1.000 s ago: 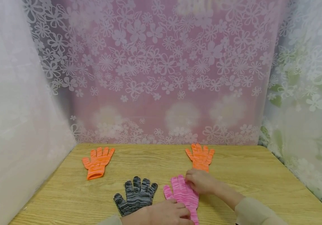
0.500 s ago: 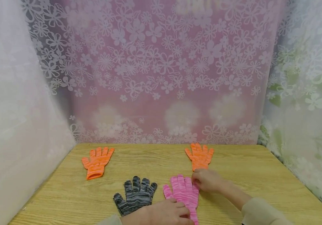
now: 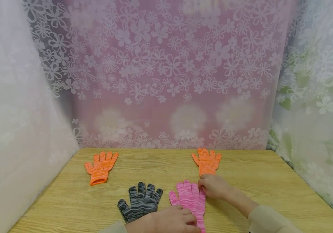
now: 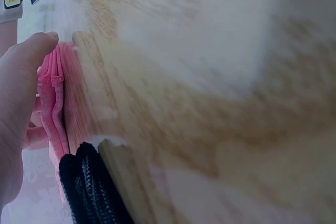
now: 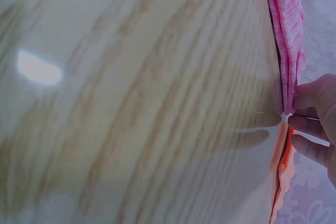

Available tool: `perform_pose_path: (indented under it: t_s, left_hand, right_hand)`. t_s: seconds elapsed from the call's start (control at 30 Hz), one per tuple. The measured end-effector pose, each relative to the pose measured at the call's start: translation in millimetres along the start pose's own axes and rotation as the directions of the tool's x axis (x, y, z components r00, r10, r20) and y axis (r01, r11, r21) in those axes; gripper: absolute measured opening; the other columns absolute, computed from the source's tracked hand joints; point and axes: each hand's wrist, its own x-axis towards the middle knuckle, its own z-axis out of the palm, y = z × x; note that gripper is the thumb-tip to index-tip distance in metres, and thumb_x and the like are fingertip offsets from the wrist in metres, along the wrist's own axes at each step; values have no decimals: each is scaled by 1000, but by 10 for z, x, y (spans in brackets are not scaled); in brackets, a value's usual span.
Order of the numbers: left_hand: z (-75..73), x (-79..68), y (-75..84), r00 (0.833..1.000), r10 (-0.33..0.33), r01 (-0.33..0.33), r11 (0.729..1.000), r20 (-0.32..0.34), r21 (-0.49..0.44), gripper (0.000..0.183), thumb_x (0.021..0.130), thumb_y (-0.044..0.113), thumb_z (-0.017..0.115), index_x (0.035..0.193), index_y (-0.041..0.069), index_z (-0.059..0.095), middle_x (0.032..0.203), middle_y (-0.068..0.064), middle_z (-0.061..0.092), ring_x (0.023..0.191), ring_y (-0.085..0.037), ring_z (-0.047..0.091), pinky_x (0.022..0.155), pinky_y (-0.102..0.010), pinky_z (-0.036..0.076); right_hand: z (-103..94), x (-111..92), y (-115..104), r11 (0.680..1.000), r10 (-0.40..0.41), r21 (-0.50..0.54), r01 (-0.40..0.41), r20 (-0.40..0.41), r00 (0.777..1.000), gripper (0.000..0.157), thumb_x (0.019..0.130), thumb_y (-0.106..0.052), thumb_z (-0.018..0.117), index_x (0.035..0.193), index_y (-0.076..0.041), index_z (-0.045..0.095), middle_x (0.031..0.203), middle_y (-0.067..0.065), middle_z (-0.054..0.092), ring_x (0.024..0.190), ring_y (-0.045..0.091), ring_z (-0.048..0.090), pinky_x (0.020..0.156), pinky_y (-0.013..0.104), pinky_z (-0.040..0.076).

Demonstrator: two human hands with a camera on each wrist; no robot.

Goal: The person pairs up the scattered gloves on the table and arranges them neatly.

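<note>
A pink striped knit glove (image 3: 188, 195) lies flat on the table with its fingers pointing away. My left hand (image 3: 167, 220) lies across its lower part, fingers bent over the glove, holding it; the left wrist view shows the thumb against the layered pink cloth (image 4: 51, 95). At the glove's rightmost finger, my right hand (image 3: 214, 187) pinches the tip between thumb and fingers. In the right wrist view those fingertips (image 5: 304, 98) meet the pink edge. A black-and-grey glove (image 3: 143, 200) lies just left of the pink one, its cuff hidden behind my left forearm.
One orange glove (image 3: 207, 161) lies beyond my right hand, its cuff partly covered by it. Another orange glove (image 3: 101, 168) is at the back left of the wooden table (image 3: 154, 165). Flower-patterned curtains (image 3: 169, 81) enclose the table at the back and sides.
My right hand has shifted slightly right along the pink glove's fingertips to its outermost finger, then stayed there. The left hand has kept its place on the glove.
</note>
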Motion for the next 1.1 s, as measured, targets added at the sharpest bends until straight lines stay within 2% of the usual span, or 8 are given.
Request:
perform_pose_path:
  t_s: [0.1, 0.23, 0.4, 0.63, 0.93, 1.1]
  left_hand:
    - [0, -2, 0, 1000, 2, -2, 1000, 4, 10, 33, 94, 38, 48, 124, 27, 57, 114, 10, 52, 102, -1, 44, 74, -10, 31]
    - [12, 7, -3, 1000, 0, 0, 1000, 13, 21, 33, 94, 39, 47, 124, 27, 57, 114, 10, 52, 101, -1, 45, 73, -10, 31]
    - [20, 13, -11, 999, -5, 5, 1000, 36, -1, 34, 95, 40, 46, 125, 28, 55, 115, 12, 51, 102, -1, 43, 74, -9, 31]
    - [4, 18, -13, 999, -4, 5, 1000, 43, -4, 34, 95, 40, 45, 126, 28, 55, 116, 12, 51, 102, 0, 43, 75, -9, 31]
    - [10, 14, -16, 1000, -3, 2, 1000, 29, 4, 34, 95, 40, 46, 126, 27, 56, 115, 11, 51, 101, -1, 43, 75, -9, 32]
    - [17, 4, -11, 1000, 3, -3, 1000, -5, 9, 32, 95, 38, 47, 123, 27, 57, 114, 11, 52, 100, -1, 45, 75, -10, 33]
  right_hand:
    - [-14, -10, -6, 1000, -20, 4, 20, -44, 999, 13, 78, -3, 65, 77, -16, 68, 76, -6, 56, 70, 9, 55, 57, 24, 44]
    - [-72, -41, -6, 995, -92, 38, 96, -95, 991, 11, 76, -3, 68, 76, -14, 67, 75, -7, 53, 67, 5, 52, 55, 20, 42]
    - [-93, -88, -7, 985, -158, 54, 161, -54, 986, 11, 75, -8, 70, 73, -17, 65, 73, -11, 51, 65, 0, 47, 55, 17, 40]
    - [-61, -115, 2, 978, -164, 127, 166, -24, 986, 12, 78, -5, 68, 75, -17, 65, 77, -11, 52, 68, -1, 47, 59, 18, 43]
    - [-66, -81, 6, 975, -199, 97, 202, -42, 979, 14, 77, -5, 68, 73, -17, 64, 74, -11, 52, 69, 1, 48, 59, 18, 42]
    - [-101, 13, -54, 982, -160, 94, 166, -76, 984, 11, 78, -4, 67, 76, -14, 65, 76, -9, 55, 70, 4, 51, 60, 20, 43]
